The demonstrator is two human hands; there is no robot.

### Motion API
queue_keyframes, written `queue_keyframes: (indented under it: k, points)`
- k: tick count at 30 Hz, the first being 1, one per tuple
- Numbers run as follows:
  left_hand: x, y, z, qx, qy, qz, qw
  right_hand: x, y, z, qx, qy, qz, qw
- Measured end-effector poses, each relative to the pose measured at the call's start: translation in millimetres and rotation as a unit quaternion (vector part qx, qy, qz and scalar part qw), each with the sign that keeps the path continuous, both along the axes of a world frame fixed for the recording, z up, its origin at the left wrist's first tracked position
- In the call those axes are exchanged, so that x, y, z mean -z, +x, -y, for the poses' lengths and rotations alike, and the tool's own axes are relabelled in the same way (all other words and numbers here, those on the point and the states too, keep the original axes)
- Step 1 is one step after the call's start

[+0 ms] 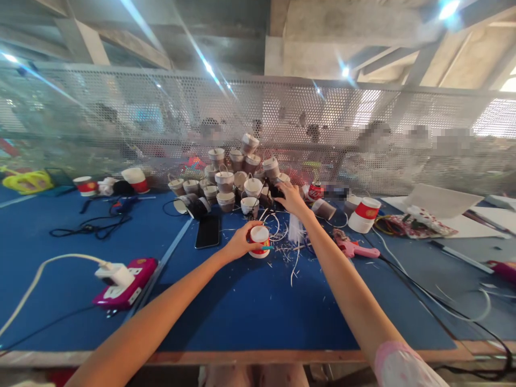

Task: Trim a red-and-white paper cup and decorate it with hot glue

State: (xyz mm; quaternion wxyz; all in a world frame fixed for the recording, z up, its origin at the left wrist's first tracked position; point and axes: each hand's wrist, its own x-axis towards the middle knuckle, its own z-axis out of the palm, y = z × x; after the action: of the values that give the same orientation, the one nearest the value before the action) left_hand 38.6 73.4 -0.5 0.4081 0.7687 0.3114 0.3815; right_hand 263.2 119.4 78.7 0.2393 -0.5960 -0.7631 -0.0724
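Observation:
My left hand is wrapped round a red and white paper cup that stands upright on the blue table. A small teal piece shows by my left fingers at the cup's front. My right hand reaches to the right side of a heap of grey-brown paper cups with string loops. Its fingers are curved and apart, close to something dark among the cups; whether they touch it is hard to see. White string and small scraps lie between my hands.
A black phone lies left of the cup. To the right are a pink glue gun, stacked red and white cups and cables. A magenta power strip sits at left. A perforated metal screen rises behind the table.

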Motion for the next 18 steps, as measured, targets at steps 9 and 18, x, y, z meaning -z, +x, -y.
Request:
queue_keyframes:
  k: [9, 18]
  points:
    - [-19.4, 11.2, -16.4, -0.217, 0.065, 0.053, 0.972, -21.3, 11.8, 7.1, -0.052, 0.091, -0.184, 0.977]
    - [-49.6, 44.2, -53.6, -0.085, 0.051, -0.041, 0.994, -30.0, 8.0, 12.2, -0.07, 0.071, -0.301, 0.948]
